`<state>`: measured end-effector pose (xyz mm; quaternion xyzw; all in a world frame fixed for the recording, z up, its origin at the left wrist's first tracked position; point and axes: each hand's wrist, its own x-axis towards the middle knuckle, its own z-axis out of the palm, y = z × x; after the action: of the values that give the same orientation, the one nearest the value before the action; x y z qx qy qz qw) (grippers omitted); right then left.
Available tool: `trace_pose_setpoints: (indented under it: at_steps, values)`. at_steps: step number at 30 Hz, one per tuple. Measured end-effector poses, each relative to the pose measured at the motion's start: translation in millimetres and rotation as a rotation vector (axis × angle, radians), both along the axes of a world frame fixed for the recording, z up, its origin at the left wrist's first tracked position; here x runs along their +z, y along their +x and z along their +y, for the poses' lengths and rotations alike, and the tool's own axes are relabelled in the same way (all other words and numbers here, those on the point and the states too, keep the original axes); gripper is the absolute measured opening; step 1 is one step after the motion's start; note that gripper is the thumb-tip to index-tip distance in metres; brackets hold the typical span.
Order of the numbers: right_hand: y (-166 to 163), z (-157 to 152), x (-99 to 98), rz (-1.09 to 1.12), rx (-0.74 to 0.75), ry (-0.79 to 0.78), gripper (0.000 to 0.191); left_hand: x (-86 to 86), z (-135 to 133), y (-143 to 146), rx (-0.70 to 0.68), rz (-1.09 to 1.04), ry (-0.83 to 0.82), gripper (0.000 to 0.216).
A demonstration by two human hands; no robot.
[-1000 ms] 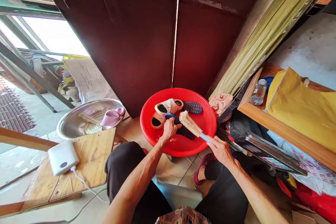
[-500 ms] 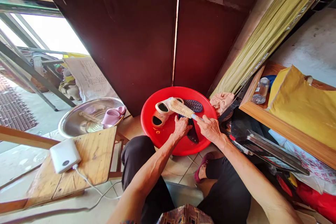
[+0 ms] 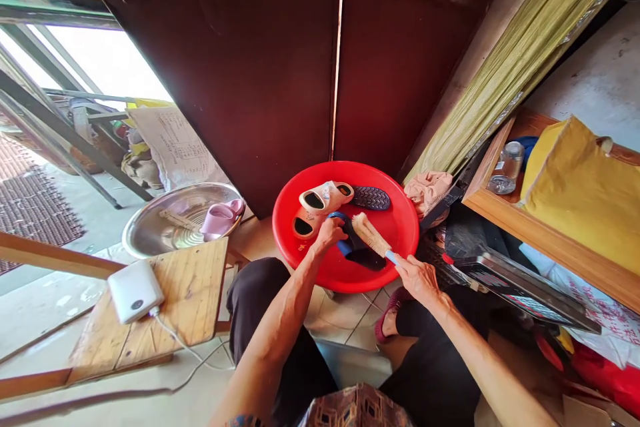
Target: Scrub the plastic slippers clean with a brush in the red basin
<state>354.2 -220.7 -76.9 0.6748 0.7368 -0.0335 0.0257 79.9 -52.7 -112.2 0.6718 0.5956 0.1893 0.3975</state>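
Left hand [image 3: 329,235] is narrow, fingers closed on the blue strap of a dark navy slide slipper [image 3: 361,257], pinning it near the centre of a round red plastic tub [image 3: 403,225]. Right hand [image 3: 417,280] is wrapped firmly round the light-blue handle of a pale-bristled scrub brush [image 3: 369,233]. Brush comes in from 4 o'clock of the tub, bristles at or just over the navy slipper. Exact contact is hard to tell from this angle.

Technique call: the strap hold looks sound, as it anchors the slipper against brush drag. Better to keep the bristle face flat on the surface, with short strokes along the handle line. Left fingers need to stay clear of the bristle path.

Also in the tub: a pair of cream-and-pink slide slippers [image 3: 320,205] at 11 o'clock, and a navy diamond-tread slipper sole [image 3: 371,198] at 12 to 1 o'clock. Any water in the tub can't be confirmed.

Around the tub: a crumpled peach cloth [image 3: 427,190] at 2 o'clock, a stainless steel basin [image 3: 165,230] holding a pink plastic object [image 3: 219,220] at 9 o'clock, and a white power bank [image 3: 135,291] on a light wooden board [image 3: 193,293] at 8 o'clock.
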Motion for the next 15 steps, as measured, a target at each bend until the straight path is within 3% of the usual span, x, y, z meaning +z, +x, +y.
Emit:
trace_pose_setpoints:
  at_steps: [6,11,15]
  values:
    - [3.8,-9.8,17.1,-0.062,-0.075,-0.055,0.045,-9.7,-11.8,-14.7,0.150,0.279,0.022,0.009]
    - [-36.4,7.7,31.3,0.105,0.057,-0.048,0.047,-3.6,-21.4,-20.4,0.074,0.240,0.054,0.008]
    - [-29.0,18.7,38.0,0.067,0.088,-0.111,0.045,-3.1,-24.9,-28.8,0.148,0.234,0.051,0.009]
